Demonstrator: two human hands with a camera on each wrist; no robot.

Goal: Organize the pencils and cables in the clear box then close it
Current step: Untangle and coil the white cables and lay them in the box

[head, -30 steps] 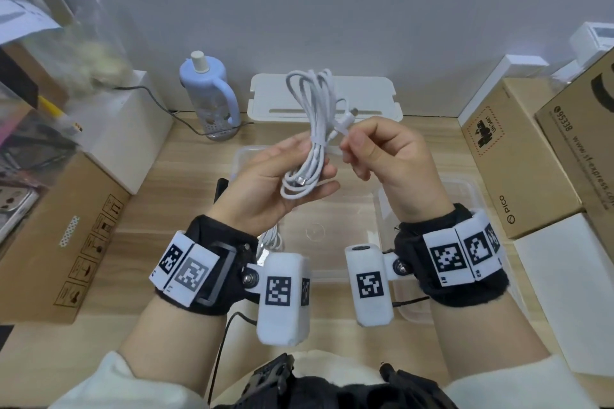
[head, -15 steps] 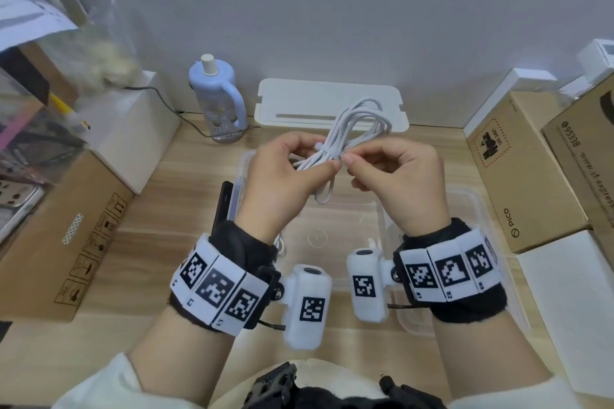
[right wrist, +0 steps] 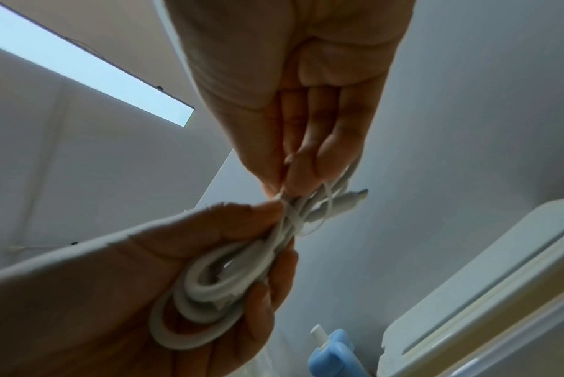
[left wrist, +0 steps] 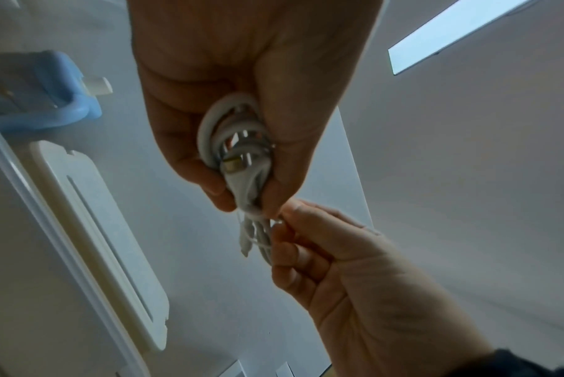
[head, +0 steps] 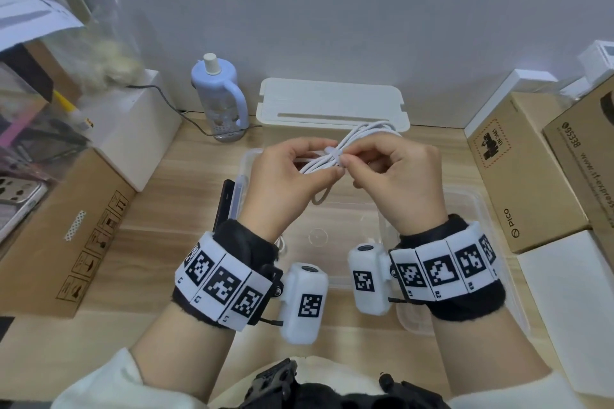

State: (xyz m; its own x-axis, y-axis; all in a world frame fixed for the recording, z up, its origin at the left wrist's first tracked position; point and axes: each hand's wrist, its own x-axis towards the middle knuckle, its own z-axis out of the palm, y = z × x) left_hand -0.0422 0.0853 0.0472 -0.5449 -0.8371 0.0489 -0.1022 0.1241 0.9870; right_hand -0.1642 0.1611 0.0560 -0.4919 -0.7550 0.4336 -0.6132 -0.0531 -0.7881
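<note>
While both hands pinch it, coiled cable (head: 335, 159) hangs between — above clear box (head: 335, 219).

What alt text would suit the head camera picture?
Two hands hold a coiled white cable above an open clear box: the left hand grips it, the right hand pinches its middle. A white lid leans behind.

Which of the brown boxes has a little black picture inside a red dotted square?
The cardboard box on the right, printed PICO at its near end, standing against the larger brown box at the right edge. The long brown box on the left has only black handling symbols.
</note>
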